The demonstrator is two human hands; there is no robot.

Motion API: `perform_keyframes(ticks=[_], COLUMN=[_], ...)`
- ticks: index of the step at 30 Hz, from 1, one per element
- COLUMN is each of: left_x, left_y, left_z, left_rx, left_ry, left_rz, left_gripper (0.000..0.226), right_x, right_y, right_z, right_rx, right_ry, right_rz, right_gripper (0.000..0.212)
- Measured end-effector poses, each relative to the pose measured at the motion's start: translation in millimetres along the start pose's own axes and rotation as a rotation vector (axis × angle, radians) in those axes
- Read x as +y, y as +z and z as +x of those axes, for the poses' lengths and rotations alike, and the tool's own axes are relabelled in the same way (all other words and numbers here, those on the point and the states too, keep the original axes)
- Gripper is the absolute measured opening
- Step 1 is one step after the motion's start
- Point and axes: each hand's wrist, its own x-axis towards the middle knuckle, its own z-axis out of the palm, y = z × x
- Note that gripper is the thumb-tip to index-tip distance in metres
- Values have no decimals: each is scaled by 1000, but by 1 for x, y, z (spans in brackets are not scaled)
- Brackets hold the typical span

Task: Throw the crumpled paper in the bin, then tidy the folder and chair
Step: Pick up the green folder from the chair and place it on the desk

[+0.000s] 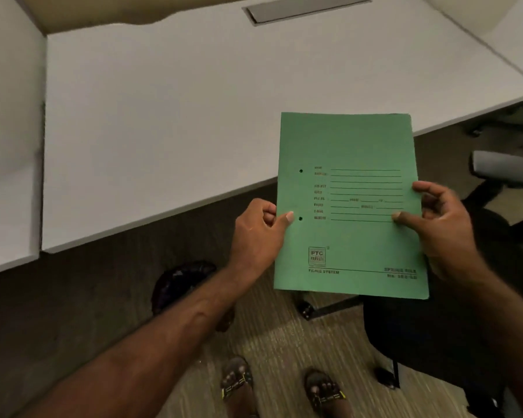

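Note:
A green paper folder (pixel 349 146) with printed form lines is held up in front of me, closed, over the front edge of the white desk (pixel 163 116). My left hand (pixel 258 233) pinches its left edge near the lower punch hole. My right hand (pixel 441 224) pinches its right edge, thumb on the cover. A black office chair (pixel 435 336) stands below and to the right of the folder, its grey armrest (pixel 507 168) showing at the right. A dark bin (pixel 178 285) with a black liner stands on the floor under the desk edge. No crumpled paper is in view.
A second white desk section (pixel 9 146) adjoins on the left. A grey cable hatch (pixel 305 9) is set into the desk's far side. My sandalled feet (pixel 281 387) stand on striped carpet between the bin and the chair base.

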Motion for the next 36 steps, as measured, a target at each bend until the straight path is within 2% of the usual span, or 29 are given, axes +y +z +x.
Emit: perform_keyframes(ticks=[8, 17, 22, 28, 36], left_x=[2, 27, 44, 61, 79], left_y=[-113, -194, -227, -250, -255], left_z=[25, 49, 74, 121, 202], left_rx=[141, 293, 363, 434, 464], left_ry=[-10, -32, -23, -10, -29], left_rz=[-30, -70, -115, -48, 6], left_gripper=[26, 22, 14, 8, 27], right_x=[-66, -134, -175, -204, -225], right_y=[96, 164, 193, 229, 273], right_z=[9, 34, 63, 112, 198], right_rx=[-129, -221, -286, -328, -375], right_ry=[-89, -167, -213, -248, -252], right_rz=[22, -24, -33, -26, -55], right_gripper=[66, 65, 61, 59, 55])
